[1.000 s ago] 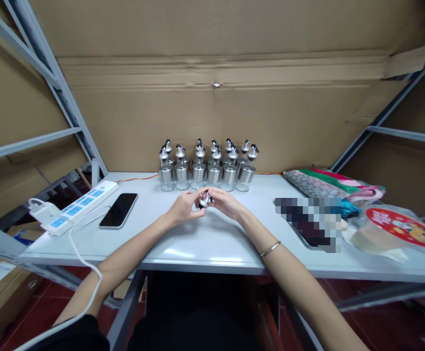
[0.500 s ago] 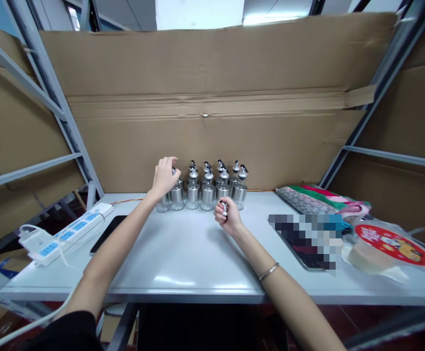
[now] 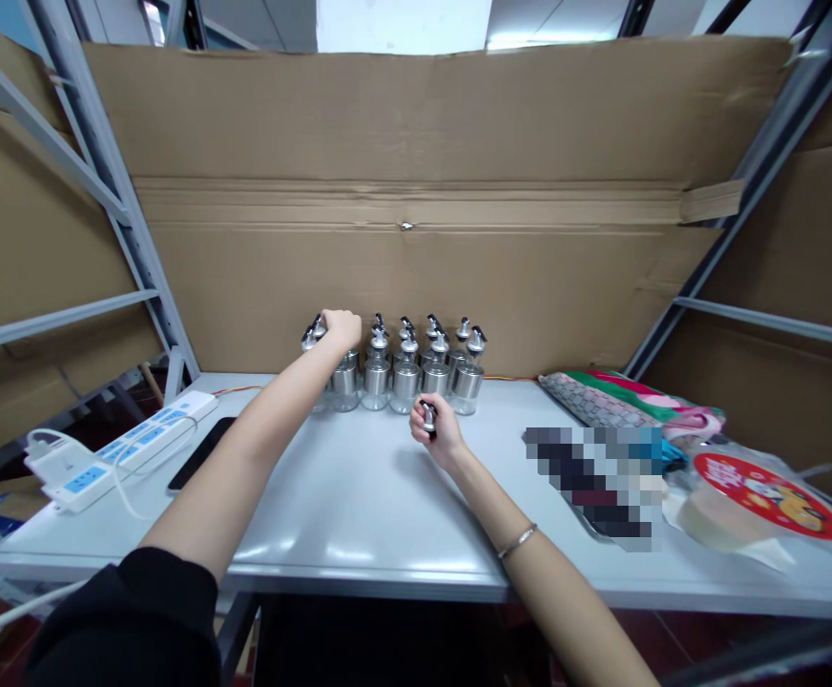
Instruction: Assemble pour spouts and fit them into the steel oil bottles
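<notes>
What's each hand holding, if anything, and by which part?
The right hand holds a silver spout in a curled grip; the gripped part is unclear. The left hand is at the bottles, fingertips hidden; its hold can't be told.

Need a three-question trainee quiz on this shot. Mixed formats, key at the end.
1. Which of the person's hands holds a loose pour spout?
2. True or false: going left to right, the bottles stand between the power strip and the red-topped tub.
3. Fill in: the tall brown sheet behind the bottles is ____.

Key:
1. The right hand.
2. True.
3. Cardboard.
</notes>
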